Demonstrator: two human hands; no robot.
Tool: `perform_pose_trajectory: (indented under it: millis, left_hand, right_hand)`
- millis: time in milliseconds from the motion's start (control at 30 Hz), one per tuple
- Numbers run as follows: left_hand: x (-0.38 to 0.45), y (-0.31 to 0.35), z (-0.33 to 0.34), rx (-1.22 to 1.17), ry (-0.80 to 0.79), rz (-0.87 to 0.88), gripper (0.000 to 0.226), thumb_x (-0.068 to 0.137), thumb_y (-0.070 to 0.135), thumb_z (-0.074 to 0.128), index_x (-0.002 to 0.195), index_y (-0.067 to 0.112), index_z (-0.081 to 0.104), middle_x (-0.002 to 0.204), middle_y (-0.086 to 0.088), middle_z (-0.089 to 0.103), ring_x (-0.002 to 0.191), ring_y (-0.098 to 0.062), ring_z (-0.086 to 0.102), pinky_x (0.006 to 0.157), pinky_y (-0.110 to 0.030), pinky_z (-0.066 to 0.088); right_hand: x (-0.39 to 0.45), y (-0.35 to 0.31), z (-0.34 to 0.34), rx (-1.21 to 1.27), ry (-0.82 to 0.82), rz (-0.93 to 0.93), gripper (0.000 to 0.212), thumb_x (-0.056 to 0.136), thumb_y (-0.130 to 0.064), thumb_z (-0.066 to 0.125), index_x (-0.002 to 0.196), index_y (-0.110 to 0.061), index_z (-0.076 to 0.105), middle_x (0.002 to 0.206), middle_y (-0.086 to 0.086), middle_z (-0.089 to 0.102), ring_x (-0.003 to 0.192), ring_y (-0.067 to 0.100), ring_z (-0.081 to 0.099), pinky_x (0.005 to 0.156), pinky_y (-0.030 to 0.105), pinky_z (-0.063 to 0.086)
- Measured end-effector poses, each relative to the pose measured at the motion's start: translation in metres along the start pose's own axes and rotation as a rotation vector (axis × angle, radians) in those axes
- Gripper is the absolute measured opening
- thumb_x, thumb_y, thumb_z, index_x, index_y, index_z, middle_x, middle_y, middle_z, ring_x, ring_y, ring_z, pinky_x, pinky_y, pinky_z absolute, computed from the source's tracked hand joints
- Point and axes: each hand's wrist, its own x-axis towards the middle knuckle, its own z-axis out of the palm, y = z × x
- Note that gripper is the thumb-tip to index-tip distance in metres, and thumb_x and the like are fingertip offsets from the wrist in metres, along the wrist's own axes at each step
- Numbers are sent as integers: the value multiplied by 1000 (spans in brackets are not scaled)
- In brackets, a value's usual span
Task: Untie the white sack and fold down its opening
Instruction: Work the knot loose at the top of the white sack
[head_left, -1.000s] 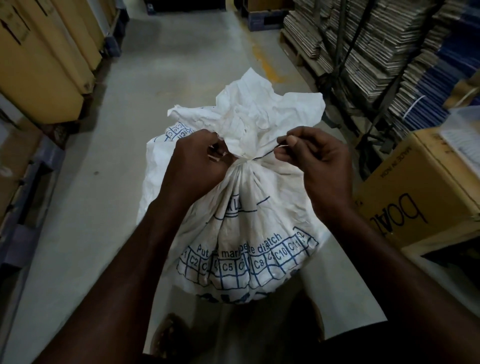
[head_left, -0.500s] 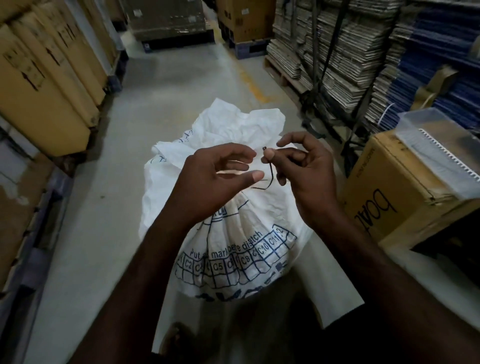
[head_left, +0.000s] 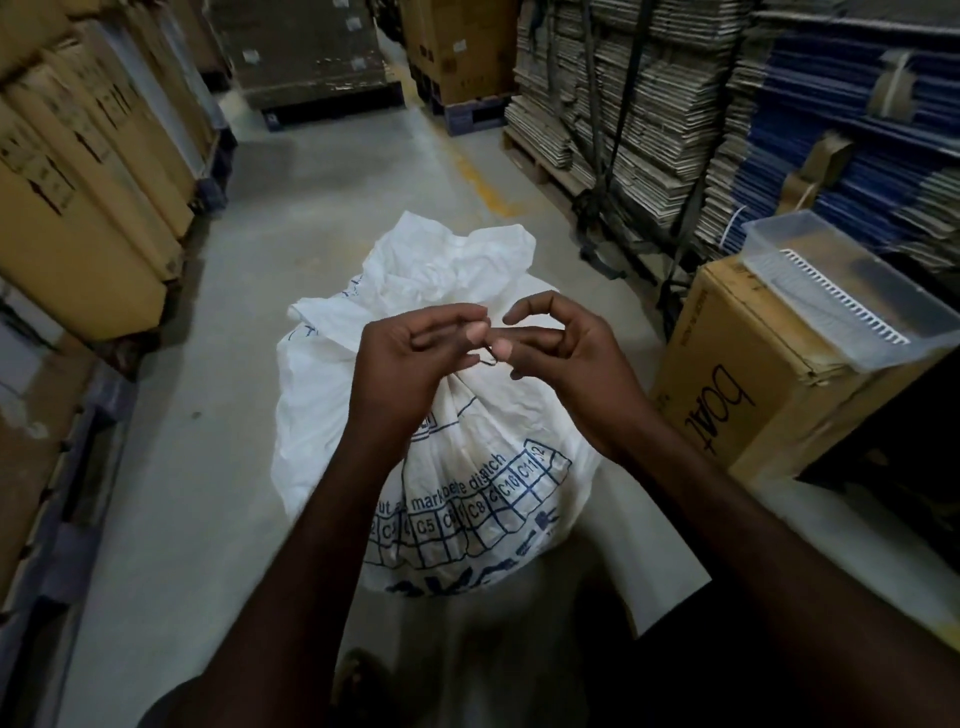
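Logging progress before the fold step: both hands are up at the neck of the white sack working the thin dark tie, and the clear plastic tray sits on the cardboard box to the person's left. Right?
Not quite. The head view shows the clear plastic tray on the cardboard box to the person's right. The rest holds: left hand and right hand work the thin dark tie at the white sack neck.

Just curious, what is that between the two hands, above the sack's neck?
In the head view, a thin dark tie, pinched between left hand and right hand.

White sack (head_left: 483, 415) neck hidden behind both hands, thin dark tie (head_left: 487, 358) mostly covered by fingertips, blue printed lettering partly blocked by left forearm, clear plastic tray (head_left: 852, 296) cut off at right edge
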Motion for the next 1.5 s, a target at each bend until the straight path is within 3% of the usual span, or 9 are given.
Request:
perform_pose_trajectory:
  millis: [133, 233, 333, 500, 767, 867, 1067, 1300, 1500]
  left_hand:
    - [8, 0, 1, -145, 69, -45, 19, 98, 13, 76, 116, 9, 79, 106, -14, 83, 104, -32, 80, 91, -34, 65]
    - [18, 1, 8, -152, 57, -35, 18, 100, 13, 73, 117, 10, 78, 105, -11, 83, 94, -22, 79, 83, -29, 64]
    - [26, -6, 22, -70, 38, 15, 18, 100, 9, 74, 117, 6, 79, 102, -15, 83, 86, -19, 76, 80, -27, 63]
    - [34, -18, 66, 48, 14, 52, 11, 95, 6, 79, 105, 2, 82, 89, -20, 81, 78, -24, 77, 79, -35, 65]
    - [85, -9, 204, 197, -152, 215, 6, 91, 15, 85, 97, 13, 83, 77, -1, 79, 70, -16, 77, 73, -37, 68]
    - [109, -9, 264, 242, -255, 289, 5, 92, 18, 83, 96, 16, 84, 79, 3, 79, 73, -15, 78, 71, -37, 68]
    - [164, -29, 370, 156, -307, 174, 16, 92, 12, 83, 107, 6, 78, 83, -26, 73, 71, -18, 72, 70, -39, 67]
    - [221, -58, 440, 170, -378, -78, 8, 87, 3, 79, 94, 3, 81, 86, -16, 77, 75, -23, 73, 87, -57, 65]
    - [241, -78, 444, 325, -397, -95, 32, 94, 5, 71, 125, 12, 74, 117, -12, 75, 88, -19, 72, 80, -40, 65]
  right_hand:
    - [-10, 1, -12, -176, -41, 61, 32, 88, -4, 85, 114, -6, 67, 99, 13, 82, 96, 24, 78, 91, 50, 60]
    - [-19, 1, -28, -236, 23, 52, 21, 88, -8, 86, 106, -8, 74, 87, 15, 81, 70, 22, 63, 66, 30, 53]
    - [-32, -3, -56, -351, 97, 2, 14, 90, -9, 84, 103, -10, 80, 86, 10, 81, 67, 18, 64, 61, 22, 50]
    - [-66, -10, -107, -728, 235, -21, 12, 90, -17, 84, 98, -26, 84, 90, -11, 82, 84, 7, 76, 80, 42, 61]
    - [-100, -51, -207, -988, 530, 5, 15, 92, -26, 82, 104, -34, 84, 86, -23, 75, 83, -5, 69, 73, 6, 47]
    - [-104, -65, -244, -1026, 659, -7, 17, 92, -24, 81, 107, -33, 83, 88, -15, 77, 80, 1, 69, 77, 16, 52]
    - [-88, -69, -315, -1142, 771, -12, 16, 94, -21, 78, 109, -24, 83, 93, -6, 80, 80, 8, 71, 82, 27, 56]
    - [-28, -49, -371, -1361, 711, 177, 18, 95, -24, 70, 108, -23, 81, 96, 5, 80, 91, 27, 76, 77, 42, 64]
    - [1, -32, -387, -1507, 651, 297, 12, 96, -10, 68, 99, -16, 78, 91, 9, 77, 88, 31, 75, 69, 36, 61]
